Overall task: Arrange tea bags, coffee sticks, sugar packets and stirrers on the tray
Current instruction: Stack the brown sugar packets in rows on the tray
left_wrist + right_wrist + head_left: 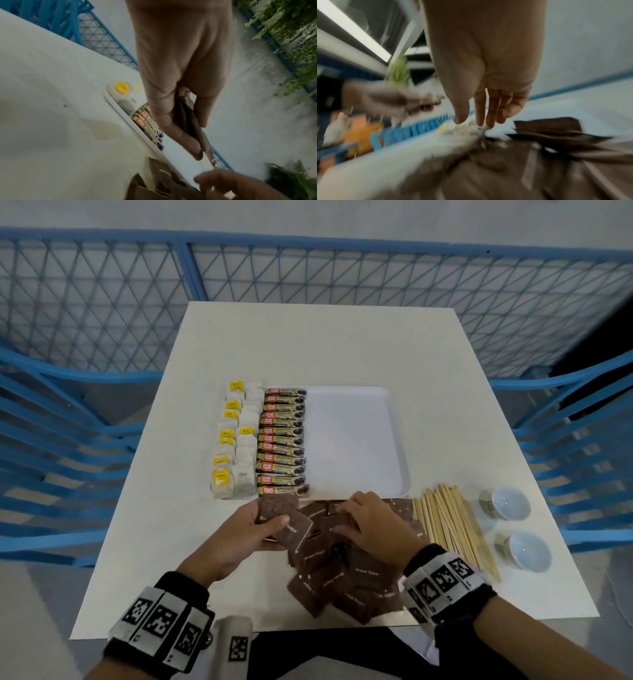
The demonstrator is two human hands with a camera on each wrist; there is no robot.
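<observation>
— What are the hands doing?

— The left hand grips a small stack of brown sugar packets, thumb on top and fingers curled underneath, just off the near edge of the tray. The right hand hovers low over the loose pile of sugar packets on the worktop; in the right wrist view its fingers point down, fairly straight and close together, with nothing plainly pinched.

— And where is that pile?

— Between and below both hands, at the near edge of the worktop, touching the tray's front rim.

— What is on the tray?

— Along its left side, tea bags in two columns, several with yellow tags, and just right of them a column of coffee sticks lying crosswise. The rest of the tray floor is bare white.

— Anything else?

— Wooden stirrers lie in a bundle on the worktop just right of the pile. Further right sit two small white bowls, one nearer than the other; I cannot see anything in them.
</observation>
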